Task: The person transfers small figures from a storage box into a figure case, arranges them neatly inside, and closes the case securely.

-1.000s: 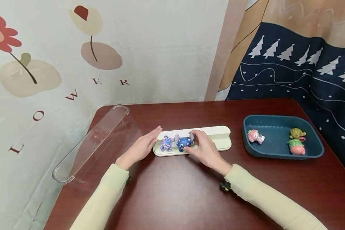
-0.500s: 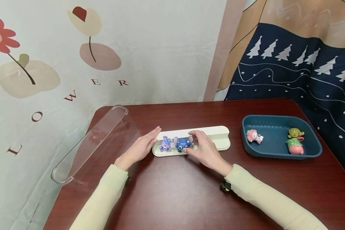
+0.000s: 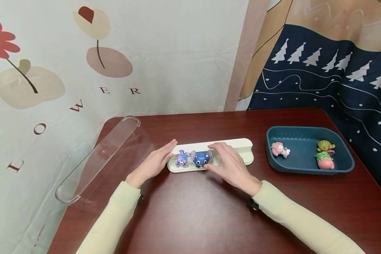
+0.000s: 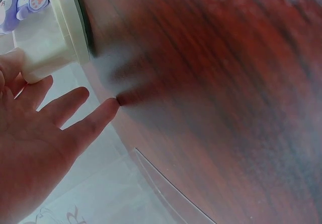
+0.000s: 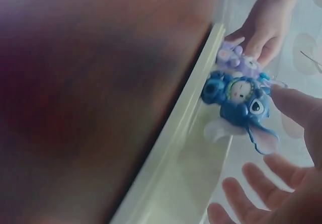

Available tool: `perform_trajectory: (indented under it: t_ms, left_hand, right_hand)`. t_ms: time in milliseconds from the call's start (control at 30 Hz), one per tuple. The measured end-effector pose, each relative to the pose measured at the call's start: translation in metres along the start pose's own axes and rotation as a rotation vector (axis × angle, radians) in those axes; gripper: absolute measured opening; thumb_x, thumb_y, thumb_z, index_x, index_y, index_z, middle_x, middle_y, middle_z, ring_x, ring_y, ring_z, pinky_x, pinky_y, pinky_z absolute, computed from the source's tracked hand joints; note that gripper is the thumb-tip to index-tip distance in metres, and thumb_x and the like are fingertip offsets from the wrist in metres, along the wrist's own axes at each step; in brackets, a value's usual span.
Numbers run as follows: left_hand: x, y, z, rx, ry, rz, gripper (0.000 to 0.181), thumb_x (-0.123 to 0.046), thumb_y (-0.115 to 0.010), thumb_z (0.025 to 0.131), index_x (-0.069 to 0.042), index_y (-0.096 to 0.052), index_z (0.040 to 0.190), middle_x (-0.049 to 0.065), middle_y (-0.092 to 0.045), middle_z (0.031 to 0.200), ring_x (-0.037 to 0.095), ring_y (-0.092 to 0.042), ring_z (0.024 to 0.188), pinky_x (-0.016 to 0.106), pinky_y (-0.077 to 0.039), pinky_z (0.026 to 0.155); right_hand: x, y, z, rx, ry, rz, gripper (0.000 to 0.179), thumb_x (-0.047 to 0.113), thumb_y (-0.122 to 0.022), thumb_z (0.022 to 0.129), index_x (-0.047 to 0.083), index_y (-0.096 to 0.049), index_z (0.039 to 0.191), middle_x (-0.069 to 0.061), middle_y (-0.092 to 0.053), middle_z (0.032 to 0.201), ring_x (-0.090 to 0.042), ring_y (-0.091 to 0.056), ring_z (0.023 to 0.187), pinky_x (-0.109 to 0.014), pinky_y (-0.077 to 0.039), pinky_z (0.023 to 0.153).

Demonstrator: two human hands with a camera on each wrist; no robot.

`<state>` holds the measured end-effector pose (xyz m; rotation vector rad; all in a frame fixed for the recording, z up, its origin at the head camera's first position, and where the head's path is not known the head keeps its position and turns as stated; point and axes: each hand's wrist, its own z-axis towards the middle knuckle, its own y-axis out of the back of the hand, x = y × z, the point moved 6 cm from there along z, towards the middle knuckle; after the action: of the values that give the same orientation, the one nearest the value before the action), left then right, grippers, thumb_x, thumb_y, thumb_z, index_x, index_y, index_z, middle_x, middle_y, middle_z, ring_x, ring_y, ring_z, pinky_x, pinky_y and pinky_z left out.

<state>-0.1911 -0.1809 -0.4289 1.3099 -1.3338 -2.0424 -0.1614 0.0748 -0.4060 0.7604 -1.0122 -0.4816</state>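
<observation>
A blue big-eared figurine (image 3: 200, 159) stands on a long cream display base (image 3: 245, 145), beside a purple rabbit-like figurine (image 3: 181, 160) at the base's left end. My right hand (image 3: 231, 165) is at the blue figurine's right side, fingers spread. The right wrist view has the fingers apart from the blue figurine (image 5: 249, 103), with one fingertip right at its head. With straight fingers my left hand (image 3: 155, 159) rests at the left end of the base. In the left wrist view, fingertips of the left hand (image 4: 45, 133) meet the end of the base (image 4: 45, 58).
A blue-green tray (image 3: 304, 167) at the right holds a pink figurine (image 3: 277, 149), a yellow-green one (image 3: 325, 145) and a pink-and-green one (image 3: 325, 160). A long clear cover (image 3: 104, 155) lies slanted at the left of the brown table (image 3: 190, 218).
My right hand has loosened from the blue figurine, its fingers spreading and shifting slightly right. The left hand and both figurines on the base keep their places.
</observation>
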Motion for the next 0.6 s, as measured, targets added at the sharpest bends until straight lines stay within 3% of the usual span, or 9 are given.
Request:
perform_trajectory:
  t_ms: [100, 233, 600]
  left_hand:
    - [0.001, 0.001, -0.001, 0.001, 0.005, 0.002, 0.052, -0.01, -0.056, 0.107, 0.0, -0.042, 0.157, 0.016, -0.039, 0.163, 0.034, -0.046, 0.144, 0.053, -0.04, 0.115]
    - [0.001, 0.0, -0.001, 0.0, 0.004, -0.002, 0.052, -0.01, -0.056, 0.107, 0.0, -0.042, 0.156, 0.016, -0.039, 0.162, 0.034, -0.045, 0.144, 0.053, -0.039, 0.115]
    - [0.003, -0.001, -0.001, -0.001, 0.0, 0.009, 0.052, -0.011, -0.056, 0.108, 0.0, -0.042, 0.156, 0.016, -0.039, 0.162, 0.033, -0.045, 0.144, 0.052, -0.039, 0.115]
  right_hand:
    - [0.002, 0.001, 0.003, -0.004, 0.087, -0.066, 0.059, 0.03, -0.092, 0.08, 0.01, -0.067, 0.13, -0.006, -0.069, 0.127, -0.03, -0.058, 0.123, -0.053, -0.048, 0.101]
    - [0.001, 0.0, 0.005, 0.011, 0.122, -0.086, 0.053, 0.028, -0.092, 0.08, 0.012, -0.07, 0.126, -0.006, -0.073, 0.122, -0.034, -0.057, 0.127, -0.058, -0.044, 0.106]
    - [-0.002, -0.008, 0.013, 0.014, 0.085, -0.073, 0.039, 0.024, -0.091, 0.082, 0.014, -0.074, 0.116, -0.001, -0.076, 0.111, -0.034, -0.059, 0.124, -0.058, -0.043, 0.106]
